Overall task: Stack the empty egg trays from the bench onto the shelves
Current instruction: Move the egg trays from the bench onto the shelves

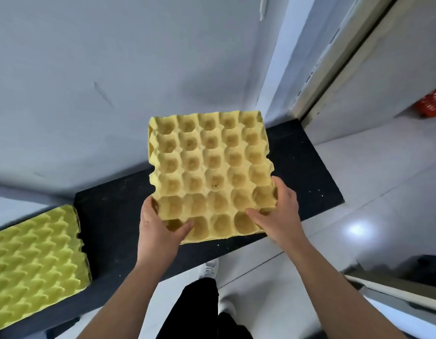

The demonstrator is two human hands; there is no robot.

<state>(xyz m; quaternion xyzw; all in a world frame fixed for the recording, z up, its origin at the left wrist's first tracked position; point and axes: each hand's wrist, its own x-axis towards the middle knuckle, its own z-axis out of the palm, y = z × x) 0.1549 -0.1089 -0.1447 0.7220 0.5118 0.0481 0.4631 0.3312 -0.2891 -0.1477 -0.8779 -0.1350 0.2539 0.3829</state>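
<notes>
Got it in both hands: my left grip (158, 231) curls round the yellow egg tray (212, 172) at its near left corner, my right grip (278, 211) pinches the near right corner. The tray hangs cups-up over the black desk (114, 216). A second egg tray (35, 260) lies bumps-up at the desk's left end.

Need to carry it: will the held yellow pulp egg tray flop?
Probably stiff and light: the yellow pulp egg tray juts out unsagging, held only at near corners by left hand and right hand. Ragged edges suggest fragility.
</notes>
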